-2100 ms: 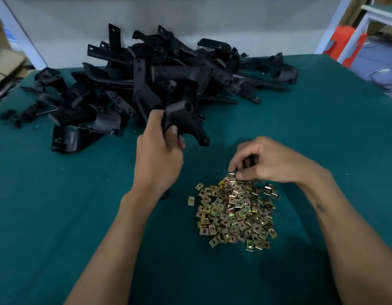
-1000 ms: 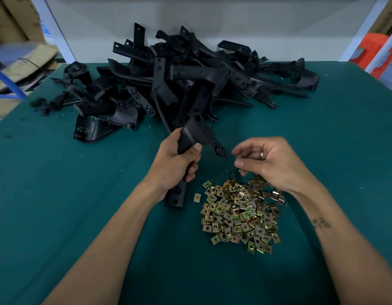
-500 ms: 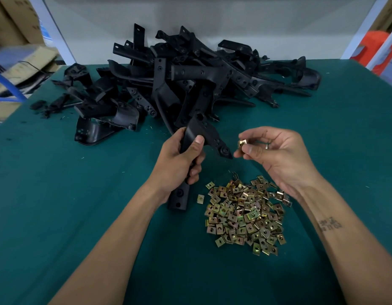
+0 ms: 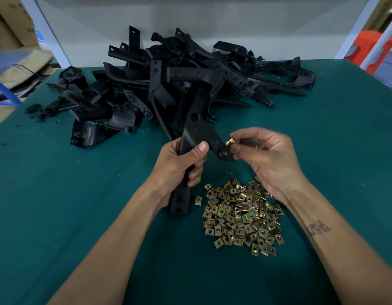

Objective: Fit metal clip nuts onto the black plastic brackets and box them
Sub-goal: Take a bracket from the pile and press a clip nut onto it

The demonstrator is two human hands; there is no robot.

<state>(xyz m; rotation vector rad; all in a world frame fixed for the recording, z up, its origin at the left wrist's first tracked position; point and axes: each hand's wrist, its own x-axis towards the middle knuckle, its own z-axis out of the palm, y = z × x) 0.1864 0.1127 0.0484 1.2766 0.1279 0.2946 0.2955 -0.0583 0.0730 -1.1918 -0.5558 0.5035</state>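
Head view, left hand [image 4: 179, 164] grips bracket [image 4: 199, 133], right hand [image 4: 263, 155] pinches clip nut [image 4: 230, 142]

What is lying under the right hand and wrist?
Under the right hand lies the far edge of the clip nut pile on the green table. How many nuts the wrist covers cannot be seen.

Black plastic brackets [image 4: 182, 84], brass-gold clip nuts [image 4: 241, 214] (some greenish), teal table cover [image 4: 58, 205]
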